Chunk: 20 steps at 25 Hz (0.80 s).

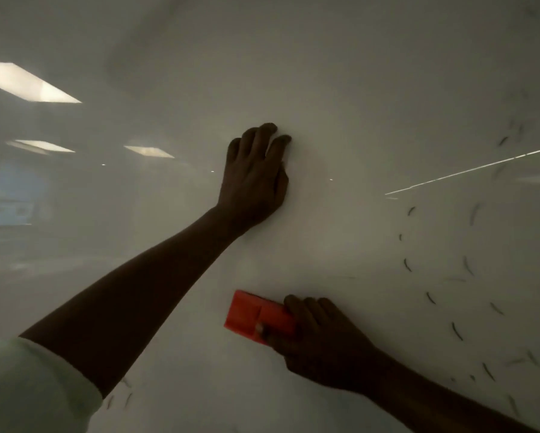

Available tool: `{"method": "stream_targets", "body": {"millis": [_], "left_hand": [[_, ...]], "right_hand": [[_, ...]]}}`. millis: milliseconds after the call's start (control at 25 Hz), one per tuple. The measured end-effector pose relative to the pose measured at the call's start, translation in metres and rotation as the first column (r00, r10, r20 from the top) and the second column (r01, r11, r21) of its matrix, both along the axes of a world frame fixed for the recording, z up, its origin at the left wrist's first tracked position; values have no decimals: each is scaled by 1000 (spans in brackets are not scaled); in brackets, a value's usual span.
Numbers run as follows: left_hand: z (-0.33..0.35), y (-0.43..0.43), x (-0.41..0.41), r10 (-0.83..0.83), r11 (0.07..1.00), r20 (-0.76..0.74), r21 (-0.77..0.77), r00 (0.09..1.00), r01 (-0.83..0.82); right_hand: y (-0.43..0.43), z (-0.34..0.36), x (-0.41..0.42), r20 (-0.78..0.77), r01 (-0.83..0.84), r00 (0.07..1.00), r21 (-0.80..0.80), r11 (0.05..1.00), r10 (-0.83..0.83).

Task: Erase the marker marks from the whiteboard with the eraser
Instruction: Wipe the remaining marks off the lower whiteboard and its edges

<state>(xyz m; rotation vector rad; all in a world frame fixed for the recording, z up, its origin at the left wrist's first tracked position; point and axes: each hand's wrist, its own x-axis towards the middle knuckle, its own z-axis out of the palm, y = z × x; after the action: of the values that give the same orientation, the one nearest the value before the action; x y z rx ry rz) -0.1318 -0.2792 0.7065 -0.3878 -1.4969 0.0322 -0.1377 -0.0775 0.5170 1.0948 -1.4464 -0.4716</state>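
Right hand point(322, 342) low centre, fingers point(306, 307) wrapped over the red eraser point(256, 317), pressing it on the whiteboard point(356, 89). Eraser's long axis runs left-right, slightly tilted. Left hand point(253, 176) mid-frame, fingers loosely bunched, seemingly braced on the board. Leftover marks point(456, 331) lie right of the eraser, past the knuckles; a few at lower left.

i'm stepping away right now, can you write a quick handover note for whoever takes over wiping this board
Left hand: empty, pressed flat on the whiteboard, bracing.
Right hand: grips the red eraser, held against the board's lower middle.
Done: the centre of the board around both hands looks clean.
Left: short dark marker marks scattered down the right side, and a few strokes at lower left beside the left sleeve.
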Motion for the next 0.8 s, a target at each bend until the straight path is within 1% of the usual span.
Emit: {"method": "stream_targets", "body": {"millis": [40,80,120,160,200,240,280,320,360,400,440,480,520,560,600,640,680,720,760,800], "left_hand": [[-1,9,-2,8,1000,-11,-27,1000,-9],[-3,8,-2,20,1000,-24,-21,1000,-20],[-2,9,-4,22,1000,-34,-6,999,-22],[-3,9,-5,22,1000,-42,5,999,-22],[-2,11,-5,32,999,-46,5,998,-32],[-2,13,-5,43,999,-54,-2,998,-44],[-1,16,-5,50,999,-57,-13,997,-51],[1,20,-5,50,998,-56,-23,997,-52],[1,20,-4,58,998,-51,-29,997,-59],[0,17,-3,60,998,-43,-34,997,-61],[1,16,-2,51,998,-37,-39,998,-52],[0,13,0,40,998,-29,-44,999,-41],[0,11,1,30,998,-22,-46,999,-31],[1,11,1,20,999,-15,-49,1000,-21],[0,13,1,14,999,-8,-49,1000,-15],[0,15,1,14,999,-11,-44,1000,-14],[-1,16,0,21,999,-15,-34,1000,-21],[-1,18,-1,29,999,-21,-19,999,-29],[2,22,0,32,999,-26,4,999,-32],[6,28,1,30,999,-26,35,999,-29]], "right_hand": [[28,24,-2,-20,11,1000,-79,997,-13],[53,52,-4,-48,19,998,-221,975,-31],[81,82,-3,-80,26,995,-424,906,-66],[102,106,1,-70,31,993,-628,777,-96],[111,115,5,-40,30,995,-772,635,-97],[105,108,6,-11,25,998,-844,536,-64],[91,91,6,18,30,999,-849,528,-28],[74,67,9,37,29,999,-764,644,-1],[57,39,12,40,20,999,-561,827,3],[51,17,10,31,37,999,-334,942,-28],[60,14,11,29,85,996,-185,979,-81],[80,30,8,12,97,995,-134,986,-97],[107,54,2,-35,105,993,-197,975,-114],[138,83,-3,-71,107,987,-357,928,-141],[175,116,-3,-85,105,979,-570,815,-185],[211,150,1,-65,109,968,-757,644,-240],[234,170,4,-19,109,966,-875,472,-258],[242,178,5,8,96,969,-932,350,-247],[233,174,4,8,78,976,-947,311,-219],[211,160,0,1,68,983,-928,366,-181]]}}
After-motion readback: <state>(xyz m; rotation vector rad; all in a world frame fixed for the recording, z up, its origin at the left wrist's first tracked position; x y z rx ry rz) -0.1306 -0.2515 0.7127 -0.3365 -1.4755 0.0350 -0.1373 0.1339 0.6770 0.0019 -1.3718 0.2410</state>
